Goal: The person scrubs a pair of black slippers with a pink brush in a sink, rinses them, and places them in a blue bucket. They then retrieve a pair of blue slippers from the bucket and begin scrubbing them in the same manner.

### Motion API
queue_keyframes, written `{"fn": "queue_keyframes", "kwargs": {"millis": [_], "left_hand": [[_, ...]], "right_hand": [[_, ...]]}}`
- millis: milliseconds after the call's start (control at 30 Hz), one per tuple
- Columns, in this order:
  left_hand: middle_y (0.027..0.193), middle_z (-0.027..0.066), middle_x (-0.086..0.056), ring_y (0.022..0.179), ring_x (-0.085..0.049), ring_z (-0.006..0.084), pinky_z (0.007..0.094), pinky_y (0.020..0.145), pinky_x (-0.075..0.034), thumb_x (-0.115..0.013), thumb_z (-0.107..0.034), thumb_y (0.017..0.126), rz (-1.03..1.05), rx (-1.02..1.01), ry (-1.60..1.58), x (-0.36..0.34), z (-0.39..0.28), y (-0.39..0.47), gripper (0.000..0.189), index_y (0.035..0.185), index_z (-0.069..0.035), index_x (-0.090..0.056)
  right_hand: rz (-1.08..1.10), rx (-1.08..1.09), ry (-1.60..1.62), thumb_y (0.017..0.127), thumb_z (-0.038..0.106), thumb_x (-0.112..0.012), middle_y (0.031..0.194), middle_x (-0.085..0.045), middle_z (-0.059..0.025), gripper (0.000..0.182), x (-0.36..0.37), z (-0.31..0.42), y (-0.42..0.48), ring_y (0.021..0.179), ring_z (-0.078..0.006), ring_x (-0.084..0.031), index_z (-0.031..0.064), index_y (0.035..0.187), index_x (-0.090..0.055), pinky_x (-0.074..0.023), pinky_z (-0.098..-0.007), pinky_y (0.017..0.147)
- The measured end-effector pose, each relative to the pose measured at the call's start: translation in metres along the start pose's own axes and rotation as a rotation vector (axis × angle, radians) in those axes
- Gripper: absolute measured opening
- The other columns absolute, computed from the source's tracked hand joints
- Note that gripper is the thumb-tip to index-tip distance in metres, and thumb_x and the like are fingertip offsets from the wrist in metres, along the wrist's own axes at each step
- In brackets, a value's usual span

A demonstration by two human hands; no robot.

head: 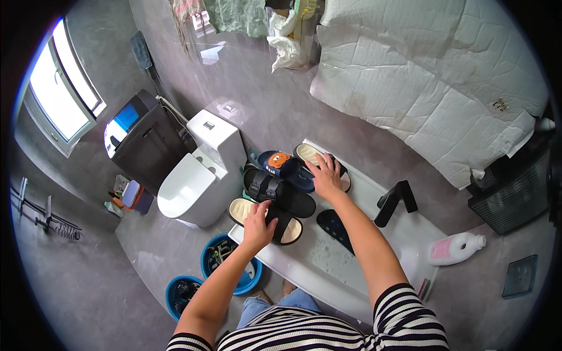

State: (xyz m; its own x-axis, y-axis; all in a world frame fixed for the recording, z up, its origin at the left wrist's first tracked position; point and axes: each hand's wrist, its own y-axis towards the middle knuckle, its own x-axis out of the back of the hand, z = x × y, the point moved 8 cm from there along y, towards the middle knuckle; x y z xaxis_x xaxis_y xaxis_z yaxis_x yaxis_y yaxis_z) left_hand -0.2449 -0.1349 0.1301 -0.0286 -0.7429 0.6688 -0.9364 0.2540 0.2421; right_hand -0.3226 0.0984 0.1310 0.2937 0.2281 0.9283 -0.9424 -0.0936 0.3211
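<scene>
My left hand (258, 228) lies on a black slide sandal (285, 226) with a cream insole, at the left end of a white basin (298, 274). Fingers spread, my right hand (327, 177) touches a matching slide sandal (308, 153) by the basin's far rim. Whether either hand grips its sandal is not clear. Between them sit a black two-buckle sandal (281, 193) and a navy slipper (285, 166) with an orange bear face. A dark shoe with holes (336, 228) lies in the basin, partly behind my right forearm.
A black faucet (395, 202) rises over the basin. A white bottle (456, 248) and a brush (423, 289) lie at its right end. Two blue tubs (257, 272) (170, 296) hold footwear or dark items on the floor. A toilet (186, 186) stands beyond, left.
</scene>
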Motion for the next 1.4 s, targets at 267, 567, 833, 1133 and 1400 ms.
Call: {"fn": "queue_keyframes", "kwargs": {"millis": [267, 567, 833, 1133, 1400], "left_hand": [[0.086, 0.0099, -0.057, 0.085, -0.059, 0.0298, 0.0394, 0.076, -0.049, -0.068, -0.006, 0.08, 0.225, -0.194, -0.195, -0.019, -0.058, -0.008, 0.024, 0.103, -0.008, -0.065], [0.089, 0.0099, -0.062, 0.088, -0.062, 0.0316, 0.041, 0.075, -0.051, -0.066, -0.01, 0.081, 0.418, -0.396, -0.149, -0.074, -0.091, -0.02, 0.018, 0.099, -0.009, -0.068], [0.101, 0.009, -0.063, 0.097, -0.059, 0.0317, 0.0415, 0.084, -0.047, -0.067, -0.009, 0.077, 0.299, -0.455, -0.046, -0.031, -0.058, 0.004, 0.028, 0.105, -0.009, -0.067], [0.124, 0.0098, -0.059, 0.128, -0.042, 0.0291, 0.0484, 0.105, -0.03, -0.074, -0.029, 0.074, 0.334, -0.558, 0.374, -0.048, -0.031, 0.007, 0.055, 0.123, -0.009, -0.062], [0.12, 0.0089, -0.06, 0.125, -0.044, 0.027, 0.0465, 0.102, -0.031, -0.075, -0.029, 0.071, 0.308, -0.569, 0.36, -0.048, -0.035, 0.009, 0.055, 0.12, -0.007, -0.063]], "right_hand": [[0.059, -0.194, 0.255, 0.078, 0.012, -0.07, 0.137, -0.047, -0.0133, 0.061, -0.002, 0.012, -0.173, 0.13, -0.0345, -0.04, 0.0144, 0.136, -0.052, -0.0336, -0.0483, 0.104], [0.016, -0.351, 0.549, 0.081, 0.015, -0.071, 0.134, -0.053, -0.0169, 0.06, 0.005, 0.019, -0.185, 0.122, -0.0358, -0.052, 0.0098, 0.137, -0.05, -0.0422, -0.0434, 0.099], [0.019, -0.629, 0.684, 0.089, 0.024, -0.067, 0.13, -0.056, -0.0242, 0.061, -0.049, 0.0, -0.141, 0.109, -0.0314, -0.062, 0.0018, 0.141, -0.043, -0.0503, -0.0374, 0.091], [-0.128, -0.768, 0.7, 0.088, 0.026, -0.068, 0.11, -0.067, -0.0203, 0.05, -0.074, -0.027, -0.139, 0.089, -0.0294, -0.068, 0.0007, 0.129, -0.055, -0.0527, -0.039, 0.08], [-0.106, -0.904, 0.555, 0.083, 0.027, -0.076, 0.087, -0.071, -0.0141, 0.043, -0.096, -0.043, -0.069, 0.078, -0.0232, -0.067, -0.0025, 0.111, -0.063, -0.0515, -0.0326, 0.074]]}}
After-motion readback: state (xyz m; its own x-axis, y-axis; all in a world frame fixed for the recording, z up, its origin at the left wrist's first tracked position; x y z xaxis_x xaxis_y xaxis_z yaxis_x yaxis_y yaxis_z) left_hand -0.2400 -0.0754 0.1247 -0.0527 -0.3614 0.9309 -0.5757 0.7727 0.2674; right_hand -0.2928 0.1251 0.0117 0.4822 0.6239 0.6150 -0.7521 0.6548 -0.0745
